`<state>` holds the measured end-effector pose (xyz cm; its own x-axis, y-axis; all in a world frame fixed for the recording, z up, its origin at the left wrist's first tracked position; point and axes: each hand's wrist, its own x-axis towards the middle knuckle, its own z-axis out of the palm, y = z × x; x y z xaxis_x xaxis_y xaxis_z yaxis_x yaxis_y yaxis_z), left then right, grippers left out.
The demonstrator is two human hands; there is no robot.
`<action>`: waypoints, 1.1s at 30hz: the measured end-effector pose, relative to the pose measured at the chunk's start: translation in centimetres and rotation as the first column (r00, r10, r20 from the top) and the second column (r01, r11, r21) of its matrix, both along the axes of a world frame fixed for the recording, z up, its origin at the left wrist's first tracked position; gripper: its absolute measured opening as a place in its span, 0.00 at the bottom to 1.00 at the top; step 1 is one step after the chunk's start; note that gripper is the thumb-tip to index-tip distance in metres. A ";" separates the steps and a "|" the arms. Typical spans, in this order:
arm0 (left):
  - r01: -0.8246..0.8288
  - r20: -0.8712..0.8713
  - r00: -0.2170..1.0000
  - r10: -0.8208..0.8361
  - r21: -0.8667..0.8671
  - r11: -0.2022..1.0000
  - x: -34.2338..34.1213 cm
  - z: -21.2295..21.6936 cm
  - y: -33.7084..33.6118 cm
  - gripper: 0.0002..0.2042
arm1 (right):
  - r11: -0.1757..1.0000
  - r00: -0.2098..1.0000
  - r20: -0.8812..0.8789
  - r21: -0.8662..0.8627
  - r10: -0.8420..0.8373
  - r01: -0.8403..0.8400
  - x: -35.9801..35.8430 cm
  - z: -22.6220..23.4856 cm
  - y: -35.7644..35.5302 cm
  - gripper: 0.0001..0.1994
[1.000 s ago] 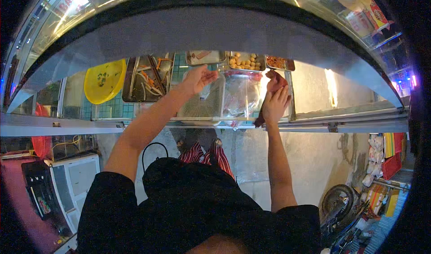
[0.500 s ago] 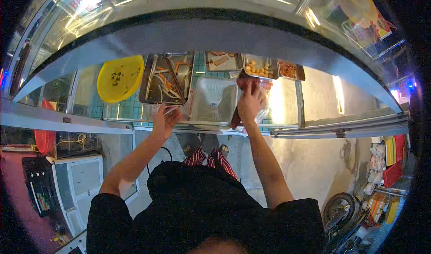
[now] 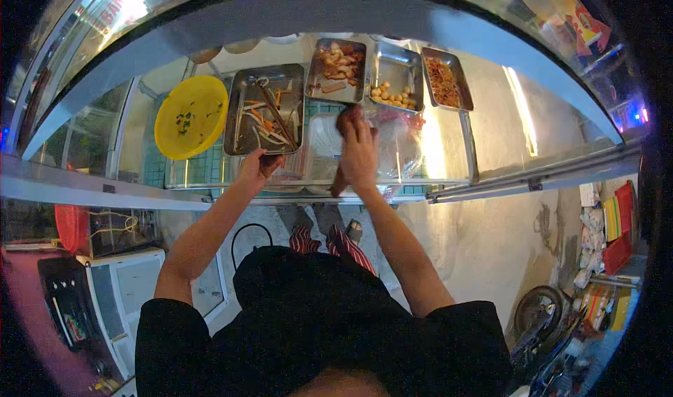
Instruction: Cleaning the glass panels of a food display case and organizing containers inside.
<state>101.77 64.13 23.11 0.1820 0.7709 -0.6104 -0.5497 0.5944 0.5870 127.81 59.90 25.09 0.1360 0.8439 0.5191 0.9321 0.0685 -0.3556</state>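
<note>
My right hand (image 3: 359,160) is closed from above on a long dark reddish-brown piece (image 3: 340,181), whose kind I cannot make out. It is over a white foam tray (image 3: 324,134), which it partly covers. Beside it to the right lies clear plastic wrapping (image 3: 401,148). My left hand (image 3: 258,169) is at the near rim of a metal tray (image 3: 238,141), fingers apart and partly in shadow, with nothing visible in them. That tray holds shredded vegetables (image 3: 261,127) and tongs (image 3: 280,120).
A yellow plate (image 3: 167,134) with green bits stands far left. Along the back are metal trays of browned meat (image 3: 340,64), small round yellowish balls (image 3: 392,97) and reddish-brown shreds (image 3: 443,81). A glass-case frame (image 3: 336,22) arches above; a rail (image 3: 308,184) runs along the front.
My right hand has moved left with the dark piece, from beside the foam tray to over it. My left hand has come against the vegetable tray's near rim. The view now reaches farther back.
</note>
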 end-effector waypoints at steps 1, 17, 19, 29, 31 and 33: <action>0.005 0.022 1.000 -0.005 0.010 1.000 -0.1 -0.3 0.4 0.10 | 0.993 0.990 -0.069 -0.004 0.120 -0.121 -1.0 -0.9 -0.2 0.19; 0.076 -0.071 0.994 -0.078 -0.024 0.997 -1.1 3.0 1.0 0.11 | 0.947 0.947 -0.026 0.026 -0.319 0.320 16.3 -2.4 -5.4 0.25; 0.045 0.003 0.999 -0.045 -0.041 0.998 -2.2 2.1 1.9 0.08 | 0.982 0.982 -0.036 -0.008 -0.188 0.188 10.5 -3.3 -4.2 0.27; -0.031 0.021 0.999 0.031 0.022 0.999 1.6 3.2 6.0 0.08 | 0.855 0.844 -0.149 0.026 0.515 -0.517 -11.8 -1.5 -5.3 0.25; -0.039 -0.003 0.999 0.040 0.028 0.999 2.1 3.5 7.1 0.09 | 0.789 0.766 -0.226 0.024 0.602 -0.613 -12.0 -1.1 -6.0 0.23; -0.005 0.034 0.999 0.002 0.079 0.997 2.4 3.7 7.8 0.09 | 0.711 0.672 -0.299 0.029 0.677 -0.703 -10.8 -0.2 -5.3 0.22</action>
